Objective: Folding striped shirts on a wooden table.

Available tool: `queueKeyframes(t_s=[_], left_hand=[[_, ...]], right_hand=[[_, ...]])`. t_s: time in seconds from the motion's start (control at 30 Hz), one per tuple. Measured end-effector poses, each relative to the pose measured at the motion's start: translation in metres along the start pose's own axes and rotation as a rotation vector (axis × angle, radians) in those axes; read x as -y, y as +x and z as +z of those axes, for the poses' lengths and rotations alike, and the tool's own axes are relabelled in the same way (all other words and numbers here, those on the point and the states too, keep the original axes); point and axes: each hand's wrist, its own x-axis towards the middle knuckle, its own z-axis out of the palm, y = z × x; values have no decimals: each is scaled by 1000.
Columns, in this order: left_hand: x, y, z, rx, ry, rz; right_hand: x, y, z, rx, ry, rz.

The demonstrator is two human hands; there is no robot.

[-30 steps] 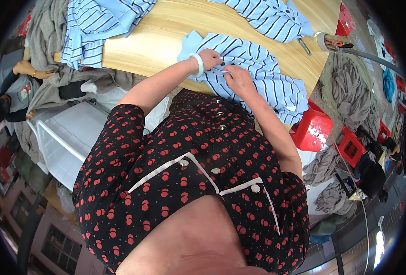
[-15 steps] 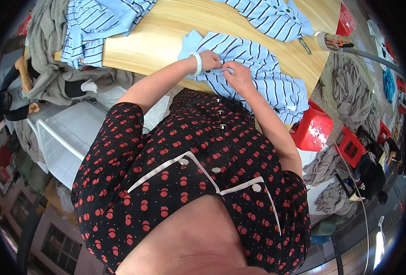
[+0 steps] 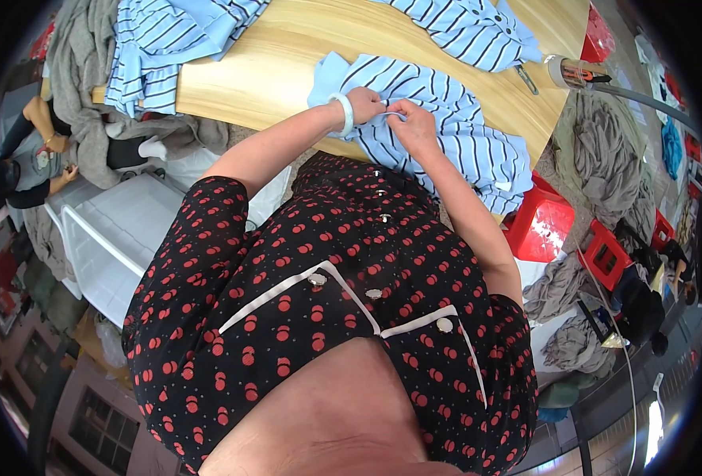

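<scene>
A light blue garment with dark and white stripes (image 3: 478, 155) lies bunched at the table's near edge, part of it hanging over. My left hand (image 3: 362, 105), with a pale bangle (image 3: 345, 115) at the wrist, pinches the cloth near its plain blue end. Close beside it, my right hand (image 3: 414, 127) is closed on a narrow edge of the same garment. The two hands' fingertips almost meet. What exactly lies between the fingers is too small to make out.
More striped garments lie on the wooden table (image 3: 264, 71), at the far left (image 3: 161, 47) and far right (image 3: 462, 32). A holder with tools (image 3: 569, 71) and a small cutter (image 3: 527, 79) are on the right. Red stool (image 3: 540, 222), white bin (image 3: 113, 238) and a seated person (image 3: 26, 166) are around.
My right hand has shifted slightly, its fingers drawn up at the edge of the cloth. The left hand stays nearly in place. At the left, the seated person's arms have moved.
</scene>
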Motion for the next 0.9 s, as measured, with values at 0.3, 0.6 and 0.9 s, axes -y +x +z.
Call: queueKeyframes(t_s=[0.3,0.6,0.9], left_hand=[[6,1,5,-2,-63,-14],[4,-2,3,-3,-155,1],[-8,-8,-1,-50,254,230]], right_hand=[[-1,3,-1,-9,-25,23],[-5,0,1,-69,-88,-152],[-12,-2,5,-99,-175,-281]])
